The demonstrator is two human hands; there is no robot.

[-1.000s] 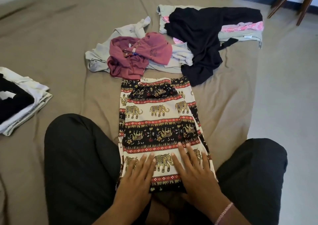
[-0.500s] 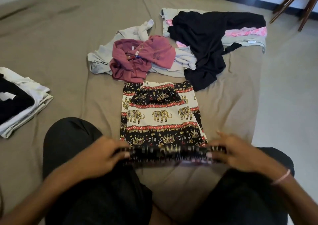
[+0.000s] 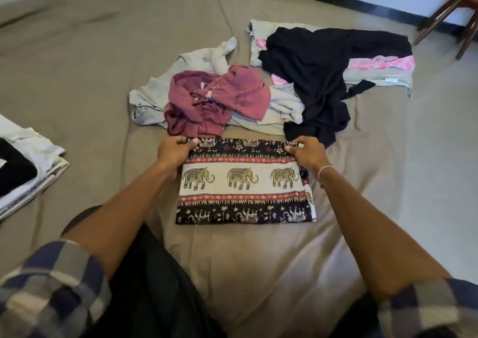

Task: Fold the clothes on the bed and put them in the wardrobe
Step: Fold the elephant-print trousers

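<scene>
While the elephant-print garment (image 3: pixel 243 182) lies folded into a flat rectangle on the bed (image 3: pixel 103 66), both hands sit at its far edge. The left hand (image 3: pixel 174 149) pinches the garment's far left corner, its fingers (image 3: pixel 190 143) curled onto the hem. The right hand (image 3: pixel 305 152) pinches the far right corner the same way, fingers curled and close together, with a pink bracelet (image 3: pixel 324 171) on that wrist. The garment's near edge lies flat on the sheet, untouched. Just beyond the elephant-print garment is a crumpled maroon top (image 3: pixel 219 99), lying on a pale grey shirt (image 3: pixel 152 97). Beyond the garment and to its right, a black garment (image 3: pixel 310 71) is spread over pink fabric (image 3: pixel 380 63) and more grey cloth; its lower end comes close to the right hand. Well to the left of the garment sits a folded stack (image 3: pixel 31 161) of white and black clothes, cut by the frame edge. Nearer than the garment are dark trousers (image 3: pixel 155 299) and checked sleeves (image 3: pixel 51 286). Far right beyond it, wooden chair legs (image 3: pixel 445 19) stand on the floor (image 3: pixel 439 156).
</scene>
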